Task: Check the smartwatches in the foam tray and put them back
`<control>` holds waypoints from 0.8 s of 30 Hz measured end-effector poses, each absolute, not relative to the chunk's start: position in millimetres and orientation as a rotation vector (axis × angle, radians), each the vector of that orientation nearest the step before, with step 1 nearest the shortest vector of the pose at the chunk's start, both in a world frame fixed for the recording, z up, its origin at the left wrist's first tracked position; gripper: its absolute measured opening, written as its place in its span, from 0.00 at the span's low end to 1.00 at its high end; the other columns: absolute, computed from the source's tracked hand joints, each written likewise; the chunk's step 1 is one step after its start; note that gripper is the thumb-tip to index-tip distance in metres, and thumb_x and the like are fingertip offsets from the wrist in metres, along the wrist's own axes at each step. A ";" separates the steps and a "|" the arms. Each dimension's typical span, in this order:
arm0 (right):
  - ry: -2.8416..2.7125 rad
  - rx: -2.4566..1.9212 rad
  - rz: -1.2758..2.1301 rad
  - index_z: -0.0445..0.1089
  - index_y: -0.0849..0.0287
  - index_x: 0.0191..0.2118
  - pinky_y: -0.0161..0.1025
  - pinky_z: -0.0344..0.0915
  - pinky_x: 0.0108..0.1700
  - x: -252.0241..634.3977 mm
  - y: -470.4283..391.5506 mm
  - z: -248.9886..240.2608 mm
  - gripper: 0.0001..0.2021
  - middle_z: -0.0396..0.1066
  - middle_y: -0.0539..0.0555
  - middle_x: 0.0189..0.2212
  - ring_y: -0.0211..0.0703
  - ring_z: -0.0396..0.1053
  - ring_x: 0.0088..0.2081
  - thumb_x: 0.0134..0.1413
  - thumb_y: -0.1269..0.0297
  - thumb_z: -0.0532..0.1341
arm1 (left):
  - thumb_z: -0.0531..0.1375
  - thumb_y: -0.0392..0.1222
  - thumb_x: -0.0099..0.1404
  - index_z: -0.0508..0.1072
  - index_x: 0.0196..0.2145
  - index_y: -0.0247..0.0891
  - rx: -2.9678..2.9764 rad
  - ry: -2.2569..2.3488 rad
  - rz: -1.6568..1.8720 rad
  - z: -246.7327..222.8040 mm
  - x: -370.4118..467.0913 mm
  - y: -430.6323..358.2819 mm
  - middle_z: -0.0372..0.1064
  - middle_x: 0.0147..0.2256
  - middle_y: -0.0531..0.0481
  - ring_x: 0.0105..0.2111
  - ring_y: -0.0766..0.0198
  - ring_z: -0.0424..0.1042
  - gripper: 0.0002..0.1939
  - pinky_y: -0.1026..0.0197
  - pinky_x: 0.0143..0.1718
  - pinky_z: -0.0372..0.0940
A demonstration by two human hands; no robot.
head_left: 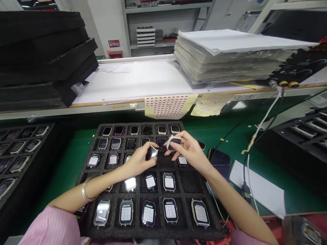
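Note:
A black foam tray holds rows of square watch cases, several with lit white screens. My left hand grips a watch case with a shiny face, above the tray's middle. Just right of it, my right hand pinches a light-rimmed watch case between thumb and fingers, its dark side showing. The two held cases are apart. Beneath my hands, one compartment shows bare foam, as does another lower right.
Black foam trays are stacked on the upper shelf at left, and clear plastic trays at right. More watch trays flank the green bench. A phone, white paper and cables lie at right.

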State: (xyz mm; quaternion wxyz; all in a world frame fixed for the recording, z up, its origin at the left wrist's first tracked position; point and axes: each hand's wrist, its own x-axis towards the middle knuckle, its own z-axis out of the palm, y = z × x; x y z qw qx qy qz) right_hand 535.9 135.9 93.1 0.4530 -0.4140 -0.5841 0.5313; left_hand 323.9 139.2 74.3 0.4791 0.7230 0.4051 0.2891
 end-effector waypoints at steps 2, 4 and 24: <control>-1.352 -0.968 1.443 0.60 0.58 0.41 0.30 0.65 0.16 525.6 133.4 91.8 0.13 0.73 0.54 0.34 0.36 0.70 0.22 0.56 0.59 0.63 | 0.57 0.35 0.59 0.64 0.46 0.38 1.771 0.990 0.716 75.6 323.1 139.3 0.69 0.36 0.51 0.35 0.60 0.68 0.17 0.59 0.40 0.62; -1.311 -0.973 1.508 0.63 0.60 0.47 0.27 0.61 0.14 520.3 133.9 87.0 0.16 0.74 0.55 0.34 0.32 0.66 0.19 0.56 0.61 0.64 | 0.58 0.34 0.59 0.64 0.47 0.38 1.770 0.996 0.743 74.8 322.5 140.8 0.70 0.41 0.48 0.42 0.57 0.69 0.17 0.58 0.45 0.62; -1.057 -0.689 1.896 0.69 0.57 0.52 0.35 0.69 0.23 532.2 136.7 67.8 0.19 0.75 0.54 0.33 0.39 0.72 0.22 0.54 0.62 0.65 | 0.58 0.38 0.61 0.63 0.50 0.40 1.569 0.979 0.723 65.9 321.7 143.2 0.67 0.37 0.52 0.27 0.67 0.65 0.19 0.64 0.30 0.62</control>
